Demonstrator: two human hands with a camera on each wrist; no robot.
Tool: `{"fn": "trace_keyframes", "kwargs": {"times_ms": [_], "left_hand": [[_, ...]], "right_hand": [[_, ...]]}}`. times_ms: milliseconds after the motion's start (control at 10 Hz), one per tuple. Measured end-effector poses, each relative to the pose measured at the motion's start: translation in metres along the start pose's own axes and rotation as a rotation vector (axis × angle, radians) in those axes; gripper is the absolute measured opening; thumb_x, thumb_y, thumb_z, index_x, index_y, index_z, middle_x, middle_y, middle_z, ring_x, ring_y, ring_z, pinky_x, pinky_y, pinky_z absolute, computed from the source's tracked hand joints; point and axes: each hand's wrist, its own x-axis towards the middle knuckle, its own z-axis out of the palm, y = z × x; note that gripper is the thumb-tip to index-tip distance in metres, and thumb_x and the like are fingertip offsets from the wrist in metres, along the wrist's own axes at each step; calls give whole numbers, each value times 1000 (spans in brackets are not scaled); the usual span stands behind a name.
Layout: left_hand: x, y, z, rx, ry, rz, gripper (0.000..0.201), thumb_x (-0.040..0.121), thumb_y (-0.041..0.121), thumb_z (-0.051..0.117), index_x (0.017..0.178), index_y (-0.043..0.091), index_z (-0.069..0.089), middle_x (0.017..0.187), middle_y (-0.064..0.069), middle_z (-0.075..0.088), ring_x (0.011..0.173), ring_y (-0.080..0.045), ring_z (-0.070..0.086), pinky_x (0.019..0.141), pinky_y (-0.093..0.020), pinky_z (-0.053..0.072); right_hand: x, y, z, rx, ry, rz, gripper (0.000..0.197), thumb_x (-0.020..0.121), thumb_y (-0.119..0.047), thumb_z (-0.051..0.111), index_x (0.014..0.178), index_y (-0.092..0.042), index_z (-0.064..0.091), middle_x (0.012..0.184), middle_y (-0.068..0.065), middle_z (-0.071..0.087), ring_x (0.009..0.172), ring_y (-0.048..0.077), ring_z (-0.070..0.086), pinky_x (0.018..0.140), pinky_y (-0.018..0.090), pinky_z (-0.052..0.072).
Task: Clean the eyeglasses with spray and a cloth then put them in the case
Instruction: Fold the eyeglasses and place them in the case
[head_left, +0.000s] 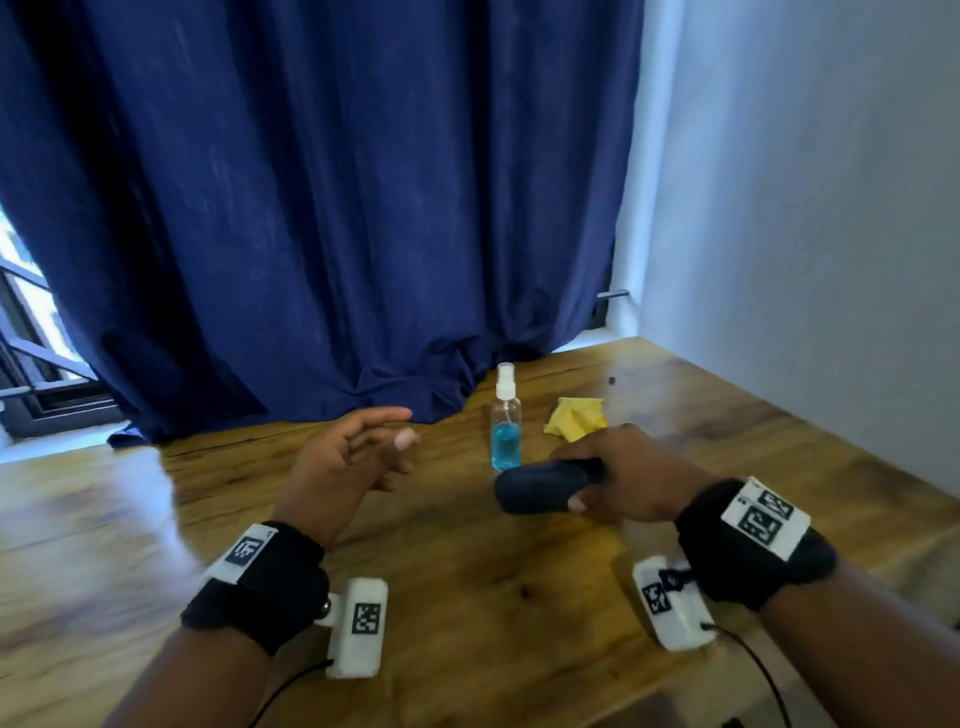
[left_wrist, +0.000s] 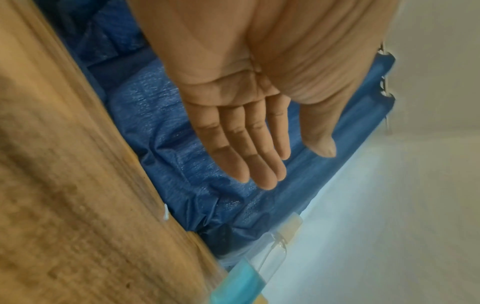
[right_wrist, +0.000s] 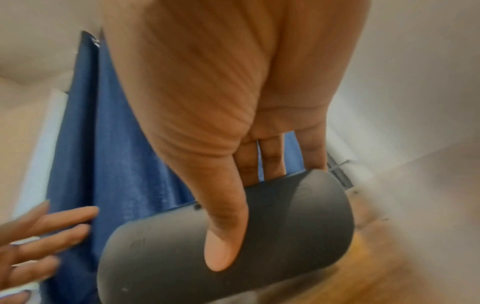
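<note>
From my feed I see a wooden worktop (head_left: 519, 597) with visible grain and a dark knot. A dark blue curtain (head_left: 322, 208) hangs behind it, its hem bunched on the far edge of the worktop. A white wall (head_left: 831, 208) stands to the right. At far left a window (head_left: 31, 332) with dark bars shows daylight. A small dark speck (head_left: 612, 380) sits on the worktop near the wall, perhaps a screw.
</note>
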Motion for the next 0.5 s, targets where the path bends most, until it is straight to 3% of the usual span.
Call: {"fn": "trace_keyframes", "kwargs": {"times_ms": [100, 200, 300, 400, 500], "left_hand": [[-3, 9, 10, 117, 19, -7, 22, 93, 28, 71, 114, 22, 71, 100, -5, 80, 78, -12, 73, 69, -29, 59], [-12, 14, 19, 246, -13, -21, 13, 97, 24, 68, 109, 25, 72, 98, -1, 80, 78, -13, 74, 69, -27, 59], [-24, 20, 30, 364, -11, -1, 10, 96, 21, 68, 105, 24, 73, 92, 2, 80, 71, -7, 72, 66, -21, 58], [-36, 23, 39, 462, 2, 17, 9, 95, 23, 69, 102, 26, 74, 91, 4, 79, 74, -7, 73, 71, -23, 58], [-49, 31, 48, 588, 67, 59, 9, 94, 25, 70, 103, 26, 73, 94, 12, 74, 84, 0, 67, 76, -12, 52]], "right_hand": [[-1, 22, -8, -58, 70, 77, 49, 87, -21, 74, 135, -27, 65, 126, 0, 71, 114, 20, 62, 98, 29, 44], [10, 35, -7, -85, 128, 132, 43, 89, -9, 64, 130, -21, 70, 125, 5, 71, 116, 25, 63, 95, 27, 43], [19, 36, -5, -133, 175, 179, 26, 86, -3, 63, 103, -17, 77, 115, 6, 73, 107, 26, 67, 95, 32, 52], [19, 33, 1, -204, 137, 185, 17, 88, -11, 64, 99, -16, 76, 112, 10, 73, 103, 29, 68, 94, 38, 55], [13, 30, 5, -286, 151, 183, 19, 94, -17, 58, 103, -9, 73, 109, 13, 74, 99, 31, 70, 88, 39, 58]]}}
